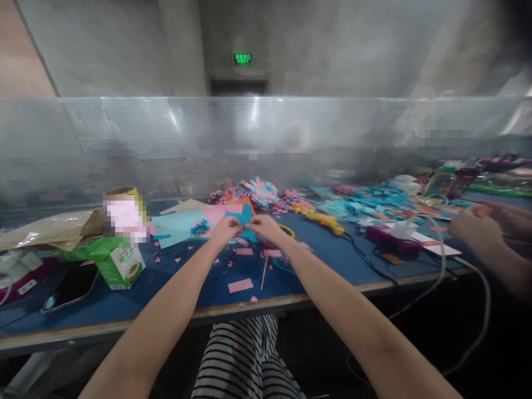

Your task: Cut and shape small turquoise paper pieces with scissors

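Over the middle of the blue table, my left hand [228,227] and my right hand [264,227] are close together, fingers pinched. Between them is a piece of blue paper [246,214], gripped by both at its lower edge as far as the blur shows. Light blue and pink sheets [174,226] lie behind and left of my left hand. Red and yellow scissor handles [286,231] show partly beside my right hand. Small pink paper pieces [240,285] and a thin stick [264,272] lie nearer the table's front edge.
A yellow glue gun [326,223] with a black cable lies right of centre. Paper flowers [262,191] are piled at the back. On the left stand a green carton [120,263] and a phone [71,285]. Another person's hands [477,224] are at the far right, near a purple power strip [393,239].
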The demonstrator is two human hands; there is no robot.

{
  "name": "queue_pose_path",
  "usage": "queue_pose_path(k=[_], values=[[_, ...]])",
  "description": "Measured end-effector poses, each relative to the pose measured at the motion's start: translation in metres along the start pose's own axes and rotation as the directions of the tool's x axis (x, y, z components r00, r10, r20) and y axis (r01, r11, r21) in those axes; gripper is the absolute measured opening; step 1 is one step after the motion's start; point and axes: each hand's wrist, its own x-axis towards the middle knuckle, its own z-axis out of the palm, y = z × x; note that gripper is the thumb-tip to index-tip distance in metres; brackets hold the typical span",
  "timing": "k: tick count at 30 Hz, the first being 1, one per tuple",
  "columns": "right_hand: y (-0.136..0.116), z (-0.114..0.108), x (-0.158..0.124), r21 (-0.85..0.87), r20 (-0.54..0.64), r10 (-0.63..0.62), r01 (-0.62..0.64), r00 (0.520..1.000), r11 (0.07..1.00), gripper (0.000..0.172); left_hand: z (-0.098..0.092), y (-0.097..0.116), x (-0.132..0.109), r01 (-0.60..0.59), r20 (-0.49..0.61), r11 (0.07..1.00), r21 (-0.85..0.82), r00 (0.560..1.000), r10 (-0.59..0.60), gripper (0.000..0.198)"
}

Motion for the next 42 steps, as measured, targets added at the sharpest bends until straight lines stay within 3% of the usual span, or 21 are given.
queue_pose_path(k=[3, 12, 17, 22, 31, 38, 42], values=[[0.004, 0.002, 0.002, 0.035, -0.028, 0.018, -0.017, 0.999, 0.999, 0.030, 0.002, 0.003, -0.003, -0.011, 0.008, 1.000, 0.005, 1.000, 0.011, 0.012], [-0.003, 0.002, 0.000, 0.201, -0.018, 0.054, -0.049, 0.998, 0.978, 0.035, 0.007, 0.018, -0.013, 0.078, 0.014, 0.979, -0.191, 0.997, -0.076, 0.025], [0.001, 0.006, 0.002, 0.217, -0.035, 0.064, -0.055, 0.997, 0.975, 0.036, 0.007, 0.017, -0.013, 0.027, 0.024, 0.989, -0.144, 0.999, -0.024, 0.025], [0.001, 0.005, 0.001, 0.197, -0.027, 0.049, -0.043, 0.998, 0.979, 0.034, 0.006, 0.016, -0.011, 0.067, 0.023, 0.988, -0.141, 0.998, -0.064, 0.021], [-0.003, 0.006, 0.000, 0.360, -0.019, 0.033, -0.024, 0.999, 0.932, 0.023, 0.001, 0.020, -0.010, 0.147, 0.062, 0.939, -0.312, 0.989, -0.135, 0.027], [0.000, 0.007, 0.000, 0.271, -0.075, -0.003, 0.023, 0.997, 0.962, 0.019, 0.006, 0.023, -0.014, 0.048, 0.053, 0.992, -0.118, 0.998, -0.042, 0.031], [0.000, 0.009, 0.002, 0.396, -0.047, 0.021, -0.001, 0.999, 0.918, 0.021, 0.005, 0.020, -0.011, 0.053, 0.080, 0.987, -0.154, 0.996, -0.041, 0.025]])
